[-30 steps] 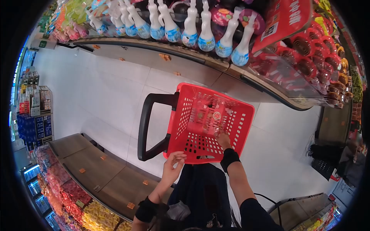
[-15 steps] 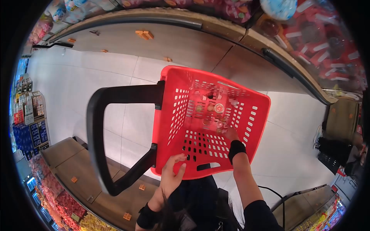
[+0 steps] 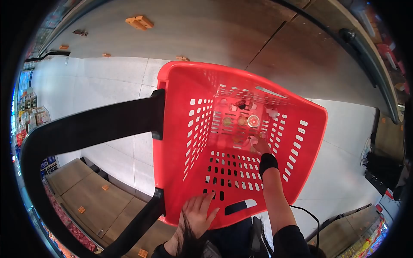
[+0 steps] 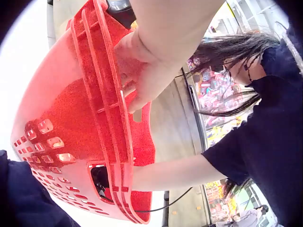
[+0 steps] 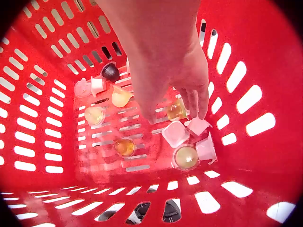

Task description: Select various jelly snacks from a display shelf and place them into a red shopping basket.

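Observation:
My right hand reaches deep inside a red shopping basket. Its thumb stands apart from the fingers, and the fingertips are right at a small pink cup on the basket floor. Around that cup lie a pale pink cup, another pink cup and a round greenish jelly cup. A yellow jelly cup sits below the gap between thumb and fingers. With fingers straight, my left hand rests at the basket's near rim, beside the black handle.
Elsewhere on the basket floor are an amber jelly cup, a yellow one, a dark one and several others. A wooden-fronted display counter borders the far side. Low wooden platforms stand behind left. A person in dark clothes is at right.
The basket looks larger and closer as the head view tips down, and the counter goods leave the top. My left hand has come over the near rim; my right hand stays low in the basket.

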`<state>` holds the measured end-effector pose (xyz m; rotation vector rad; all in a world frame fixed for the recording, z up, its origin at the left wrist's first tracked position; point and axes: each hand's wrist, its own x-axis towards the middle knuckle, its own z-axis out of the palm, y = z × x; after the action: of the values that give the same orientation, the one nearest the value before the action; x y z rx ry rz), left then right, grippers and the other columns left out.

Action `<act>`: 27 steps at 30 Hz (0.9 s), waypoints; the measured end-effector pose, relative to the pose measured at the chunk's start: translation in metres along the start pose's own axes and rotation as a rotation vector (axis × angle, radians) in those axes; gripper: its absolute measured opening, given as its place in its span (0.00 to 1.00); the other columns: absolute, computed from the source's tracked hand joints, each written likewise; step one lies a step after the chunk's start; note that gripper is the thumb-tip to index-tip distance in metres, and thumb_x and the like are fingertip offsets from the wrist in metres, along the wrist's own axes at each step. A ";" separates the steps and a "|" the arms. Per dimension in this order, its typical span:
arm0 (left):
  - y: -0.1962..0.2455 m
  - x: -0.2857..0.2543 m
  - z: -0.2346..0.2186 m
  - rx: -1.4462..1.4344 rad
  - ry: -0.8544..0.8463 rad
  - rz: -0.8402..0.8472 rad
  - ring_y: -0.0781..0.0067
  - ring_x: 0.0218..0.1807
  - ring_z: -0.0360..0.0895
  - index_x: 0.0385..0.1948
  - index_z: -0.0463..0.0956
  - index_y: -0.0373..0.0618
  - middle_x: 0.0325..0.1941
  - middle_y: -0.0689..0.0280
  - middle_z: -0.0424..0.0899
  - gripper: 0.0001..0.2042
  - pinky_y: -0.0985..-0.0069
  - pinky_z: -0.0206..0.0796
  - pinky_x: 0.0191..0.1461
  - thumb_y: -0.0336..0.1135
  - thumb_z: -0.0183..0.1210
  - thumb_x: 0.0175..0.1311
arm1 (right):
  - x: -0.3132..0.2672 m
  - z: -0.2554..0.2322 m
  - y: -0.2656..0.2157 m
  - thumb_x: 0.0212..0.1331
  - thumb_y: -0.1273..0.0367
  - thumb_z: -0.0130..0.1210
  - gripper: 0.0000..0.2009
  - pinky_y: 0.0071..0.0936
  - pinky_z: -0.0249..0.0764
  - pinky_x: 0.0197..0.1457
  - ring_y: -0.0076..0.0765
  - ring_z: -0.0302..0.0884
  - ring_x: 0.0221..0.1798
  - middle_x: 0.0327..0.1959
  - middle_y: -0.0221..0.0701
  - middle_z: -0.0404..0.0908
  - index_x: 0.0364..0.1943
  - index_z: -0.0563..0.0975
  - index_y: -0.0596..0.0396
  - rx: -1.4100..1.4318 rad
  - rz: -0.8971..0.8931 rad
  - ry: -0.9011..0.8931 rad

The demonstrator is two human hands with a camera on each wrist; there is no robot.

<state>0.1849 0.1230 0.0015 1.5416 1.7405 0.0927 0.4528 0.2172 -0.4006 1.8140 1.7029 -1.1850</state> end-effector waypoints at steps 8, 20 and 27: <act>-0.015 0.006 0.010 0.074 -0.054 -0.029 0.59 0.41 0.71 0.45 0.66 0.42 0.41 0.59 0.73 0.22 0.65 0.63 0.43 0.41 0.58 0.48 | 0.034 0.013 0.006 0.45 0.61 0.52 0.25 0.43 0.67 0.49 0.54 0.68 0.47 0.43 0.45 0.73 0.51 0.63 0.44 0.079 -0.024 0.066; -0.026 0.004 0.020 0.115 -0.052 -0.042 0.62 0.41 0.72 0.45 0.67 0.43 0.41 0.60 0.73 0.23 0.66 0.61 0.45 0.41 0.59 0.47 | 0.044 0.046 0.025 0.44 0.66 0.52 0.26 0.44 0.68 0.45 0.53 0.71 0.44 0.40 0.44 0.74 0.52 0.60 0.45 0.147 -0.128 0.068; -0.021 0.006 0.020 0.123 -0.063 -0.045 0.62 0.41 0.71 0.46 0.66 0.43 0.42 0.60 0.73 0.22 0.66 0.61 0.45 0.40 0.58 0.48 | 0.042 0.029 0.010 0.43 0.67 0.52 0.23 0.43 0.69 0.43 0.51 0.73 0.42 0.37 0.44 0.75 0.48 0.62 0.49 0.061 -0.090 0.082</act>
<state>0.1804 0.1140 -0.0263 1.5750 1.7571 -0.0862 0.4496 0.2193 -0.4526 1.8631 1.8306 -1.2270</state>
